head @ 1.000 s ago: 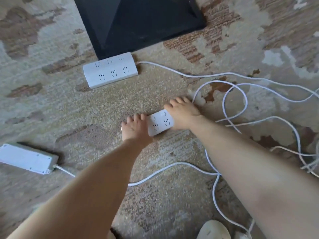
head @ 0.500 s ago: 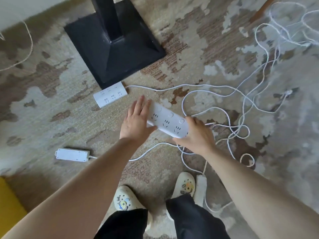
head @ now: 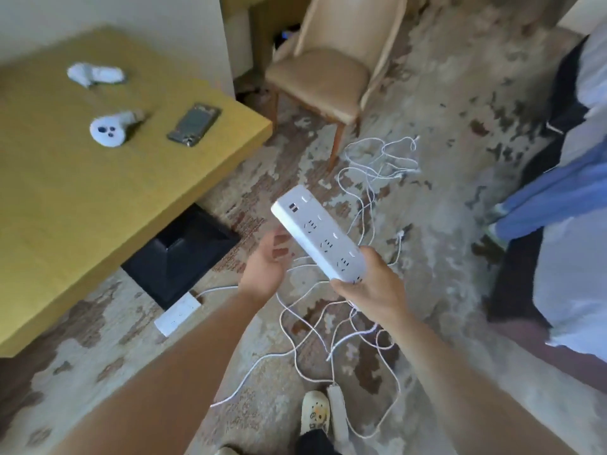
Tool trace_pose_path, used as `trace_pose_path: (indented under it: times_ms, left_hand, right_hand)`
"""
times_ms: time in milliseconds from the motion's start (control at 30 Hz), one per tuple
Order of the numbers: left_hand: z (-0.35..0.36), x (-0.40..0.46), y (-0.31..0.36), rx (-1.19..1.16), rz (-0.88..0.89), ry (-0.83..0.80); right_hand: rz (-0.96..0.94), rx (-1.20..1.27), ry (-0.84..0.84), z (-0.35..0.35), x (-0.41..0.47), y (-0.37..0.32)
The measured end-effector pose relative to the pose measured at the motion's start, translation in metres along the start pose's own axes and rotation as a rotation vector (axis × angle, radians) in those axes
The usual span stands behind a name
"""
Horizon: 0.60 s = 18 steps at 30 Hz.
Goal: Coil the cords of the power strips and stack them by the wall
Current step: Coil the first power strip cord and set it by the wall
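My right hand (head: pixel 371 285) grips the near end of a white power strip (head: pixel 317 231), held up over the carpet with its sockets facing me. Its cord drops from under that hand into a tangle of white cords (head: pixel 331 326) on the floor. My left hand (head: pixel 267 261) hovers just left of the strip, palm up and fingers relaxed, holding nothing. A second power strip (head: pixel 177 314) lies by the black table base. A third power strip (head: pixel 338 412) lies beside my shoe.
A yellow table (head: pixel 98 178) at left carries two white controllers (head: pixel 110 129) and a phone (head: pixel 193 124). Its black base (head: pixel 180 252) stands on the carpet. A beige chair (head: pixel 328 67) is ahead, more loose cords (head: pixel 381 162) near its leg. A bed (head: pixel 571 224) fills the right.
The power strip has been lifted off the floor by my right hand. My left hand has let go of it. The view has risen and swung up toward the table and chair.
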<state>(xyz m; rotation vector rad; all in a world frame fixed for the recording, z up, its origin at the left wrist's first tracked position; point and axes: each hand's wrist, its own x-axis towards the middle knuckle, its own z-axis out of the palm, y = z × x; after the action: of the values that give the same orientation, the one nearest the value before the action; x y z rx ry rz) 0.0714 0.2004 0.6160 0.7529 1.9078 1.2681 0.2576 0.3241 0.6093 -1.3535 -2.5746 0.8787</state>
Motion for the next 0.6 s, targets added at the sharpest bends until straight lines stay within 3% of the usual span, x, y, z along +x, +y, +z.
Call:
trace_pose_path:
  times_ms: [133,300,433,600]
  left_hand:
    - [0.043,0.016,0.069,0.033,-0.060,-0.266]
    - [0.083,0.050,0.125,0.026,-0.024,-0.426]
    - [0.083,0.102,0.162,-0.066,0.030,-0.441]
    - [0.049,0.182,0.181,-0.066,0.105,-0.432]
  right_hand:
    - [0.019,0.211,0.116,-0.079,0.042,-0.033]
    - [-0.002,0.425,0.191,-0.144,0.107,-0.079]
    - [-0.050,0.511,0.212,-0.174,0.166,-0.114]
    - [-0.026,0.439,0.286,-0.206,0.246,-0.143]
